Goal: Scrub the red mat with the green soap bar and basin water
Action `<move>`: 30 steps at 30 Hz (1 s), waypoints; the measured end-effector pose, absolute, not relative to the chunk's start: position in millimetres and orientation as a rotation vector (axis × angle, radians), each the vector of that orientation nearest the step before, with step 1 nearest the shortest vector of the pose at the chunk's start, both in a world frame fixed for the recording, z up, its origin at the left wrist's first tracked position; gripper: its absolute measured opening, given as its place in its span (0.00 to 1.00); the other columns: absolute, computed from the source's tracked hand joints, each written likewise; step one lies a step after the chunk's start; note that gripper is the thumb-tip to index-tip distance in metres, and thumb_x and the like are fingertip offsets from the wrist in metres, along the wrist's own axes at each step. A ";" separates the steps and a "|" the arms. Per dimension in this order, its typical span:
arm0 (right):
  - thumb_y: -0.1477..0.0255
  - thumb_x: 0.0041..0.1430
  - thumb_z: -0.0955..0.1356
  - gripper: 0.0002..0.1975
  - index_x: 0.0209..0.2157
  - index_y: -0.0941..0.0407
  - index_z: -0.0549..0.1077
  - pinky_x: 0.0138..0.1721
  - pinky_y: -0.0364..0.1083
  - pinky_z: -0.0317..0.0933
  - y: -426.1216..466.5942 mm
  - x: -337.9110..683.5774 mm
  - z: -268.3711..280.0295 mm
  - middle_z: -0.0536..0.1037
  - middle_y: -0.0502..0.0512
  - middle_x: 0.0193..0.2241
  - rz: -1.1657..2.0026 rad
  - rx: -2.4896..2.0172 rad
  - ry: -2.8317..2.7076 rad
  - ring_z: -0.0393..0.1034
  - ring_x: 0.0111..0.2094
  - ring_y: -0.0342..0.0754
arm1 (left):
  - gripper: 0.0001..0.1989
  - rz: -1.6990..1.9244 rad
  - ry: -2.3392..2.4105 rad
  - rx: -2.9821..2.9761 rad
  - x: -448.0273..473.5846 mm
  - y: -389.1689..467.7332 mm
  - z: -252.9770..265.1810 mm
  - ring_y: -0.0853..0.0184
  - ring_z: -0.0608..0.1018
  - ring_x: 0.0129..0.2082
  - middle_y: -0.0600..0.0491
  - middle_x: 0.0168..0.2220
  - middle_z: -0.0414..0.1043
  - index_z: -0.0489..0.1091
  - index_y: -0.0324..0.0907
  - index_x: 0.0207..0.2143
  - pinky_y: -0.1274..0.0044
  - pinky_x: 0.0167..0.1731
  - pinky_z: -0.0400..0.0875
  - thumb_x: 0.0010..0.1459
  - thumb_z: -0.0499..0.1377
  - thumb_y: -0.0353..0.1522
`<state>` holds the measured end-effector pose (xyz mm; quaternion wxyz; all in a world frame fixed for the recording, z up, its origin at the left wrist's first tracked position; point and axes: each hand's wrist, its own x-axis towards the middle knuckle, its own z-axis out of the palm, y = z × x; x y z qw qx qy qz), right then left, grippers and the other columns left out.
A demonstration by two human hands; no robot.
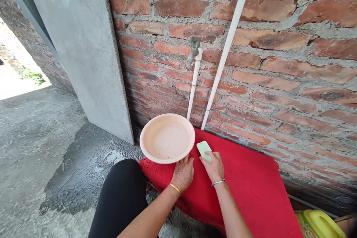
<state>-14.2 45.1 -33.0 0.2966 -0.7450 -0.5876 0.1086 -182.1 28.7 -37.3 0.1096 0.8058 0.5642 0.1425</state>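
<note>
A shallow, pale pink plastic basin (170, 139) hangs partly over the left end of the red cloth (242, 182), a few dark specks on its bottom. My left hand (183, 173) is at the basin's near edge, its fingers going under the rim, where their tips are hidden; a gold-coloured bangle is on the wrist. In my right hand (213, 165), closed around its near part, is a flat pale green scrubbing brush (204, 147) with a small hole at the far end. Its underside is turned to the cloth and any bristles are hidden.
Behind the cloth stands a brick wall (279, 81) with a tap (193, 50) and a white pipe (225, 52). A grey slab (80, 52) leans on it at left, above wet concrete floor (80, 167). A yellow container (320, 223) sits at lower right.
</note>
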 end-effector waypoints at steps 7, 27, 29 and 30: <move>0.54 0.54 0.67 0.19 0.44 0.48 0.77 0.41 0.48 0.62 35.4 44.6 -25.7 0.69 0.54 0.37 0.182 -2.303 -1.316 0.68 0.39 0.52 | 0.20 0.439 1.657 2.352 -181.4 28.6 -41.2 0.55 0.68 0.60 0.42 0.60 0.66 0.68 0.40 0.55 0.61 0.60 0.60 0.61 0.50 0.26; 0.55 0.51 0.68 0.17 0.39 0.50 0.77 0.46 0.47 0.61 40.2 -7.0 -26.3 0.69 0.52 0.37 0.349 -1.880 -1.503 0.67 0.42 0.51 | 0.21 0.419 1.664 2.369 -181.9 29.4 -39.7 0.55 0.67 0.61 0.42 0.60 0.65 0.68 0.39 0.56 0.61 0.60 0.61 0.61 0.51 0.26; 0.57 0.50 0.69 0.16 0.39 0.50 0.77 0.46 0.47 0.61 47.0 -17.7 -26.1 0.68 0.52 0.37 0.346 -1.867 -1.553 0.67 0.42 0.51 | 0.21 0.407 1.658 2.376 -181.8 29.1 -39.5 0.55 0.67 0.61 0.42 0.60 0.65 0.68 0.39 0.56 0.62 0.60 0.61 0.61 0.51 0.26; 0.58 0.50 0.69 0.15 0.39 0.49 0.77 0.46 0.47 0.61 49.9 -20.4 -26.3 0.68 0.52 0.37 0.332 -1.877 -1.575 0.67 0.42 0.51 | 0.21 0.404 1.657 2.378 -181.7 29.0 -39.4 0.55 0.67 0.61 0.42 0.60 0.66 0.68 0.39 0.56 0.62 0.59 0.62 0.61 0.51 0.26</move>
